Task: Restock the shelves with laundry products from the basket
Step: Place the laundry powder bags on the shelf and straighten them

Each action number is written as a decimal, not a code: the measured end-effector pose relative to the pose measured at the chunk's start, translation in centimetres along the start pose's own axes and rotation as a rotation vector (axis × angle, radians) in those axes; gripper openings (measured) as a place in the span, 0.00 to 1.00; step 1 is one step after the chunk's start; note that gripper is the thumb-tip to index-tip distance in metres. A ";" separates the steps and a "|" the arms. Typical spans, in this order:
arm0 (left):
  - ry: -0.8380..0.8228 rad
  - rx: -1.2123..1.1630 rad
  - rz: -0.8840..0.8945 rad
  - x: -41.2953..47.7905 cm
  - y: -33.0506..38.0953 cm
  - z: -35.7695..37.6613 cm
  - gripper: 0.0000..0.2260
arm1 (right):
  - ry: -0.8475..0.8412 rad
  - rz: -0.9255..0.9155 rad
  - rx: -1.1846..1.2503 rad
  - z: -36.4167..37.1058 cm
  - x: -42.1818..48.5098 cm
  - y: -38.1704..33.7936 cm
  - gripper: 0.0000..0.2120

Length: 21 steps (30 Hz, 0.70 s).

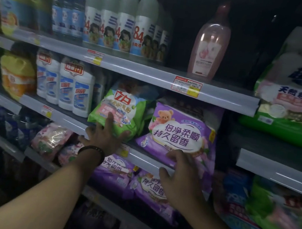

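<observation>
Left hand (103, 137) flat against green bag (116, 112), right hand (179, 172) at purple bag (180, 135).

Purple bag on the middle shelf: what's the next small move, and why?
Probably push the purple bag further back with the right hand. Its lower edge overhangs the shelf lip, while the left hand steadies the green bag beside it.

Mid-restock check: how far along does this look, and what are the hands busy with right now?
Done: shelves look stocked, more purple bags below. In hand: left hand lies open on the green bag, right hand on the purple bag, both on the middle shelf. Left: unclear; the basket is out of view.
</observation>
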<state>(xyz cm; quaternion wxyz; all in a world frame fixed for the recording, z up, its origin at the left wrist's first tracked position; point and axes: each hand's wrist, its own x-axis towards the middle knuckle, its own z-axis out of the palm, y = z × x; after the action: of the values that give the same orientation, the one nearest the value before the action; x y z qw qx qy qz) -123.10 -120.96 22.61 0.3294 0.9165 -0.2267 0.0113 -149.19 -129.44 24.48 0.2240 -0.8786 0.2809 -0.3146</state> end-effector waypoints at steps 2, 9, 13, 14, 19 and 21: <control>0.033 0.037 -0.070 -1.2 1.3 -0.2 0.43 | 0.063 0.020 0.009 -0.8 -0.9 0.6 0.16; 0.249 -0.195 0.456 -6.7 7.3 1.2 0.28 | 0.261 0.318 -0.080 -3.2 -2.8 2.4 0.30; -0.014 -0.341 0.422 -8.8 9.9 1.8 0.31 | 0.205 0.521 0.236 -4.5 -1.3 3.8 0.31; -0.010 -0.368 0.400 -9.0 10.3 1.9 0.29 | 0.202 0.564 0.345 -4.8 -1.0 4.2 0.34; -0.099 -0.564 0.194 -5.2 9.7 4.2 0.28 | 0.142 0.626 0.635 -5.9 2.4 6.2 0.18; -0.165 -0.643 0.172 -4.3 9.6 4.5 0.26 | 0.079 0.666 0.673 -6.0 3.7 7.1 0.17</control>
<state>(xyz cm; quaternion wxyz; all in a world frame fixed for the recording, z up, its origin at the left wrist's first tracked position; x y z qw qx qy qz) -131.61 -128.50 24.11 0.5797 0.7413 -0.3209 -0.1072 -153.42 -138.34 26.23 0.5740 -0.6067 0.4380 -0.3325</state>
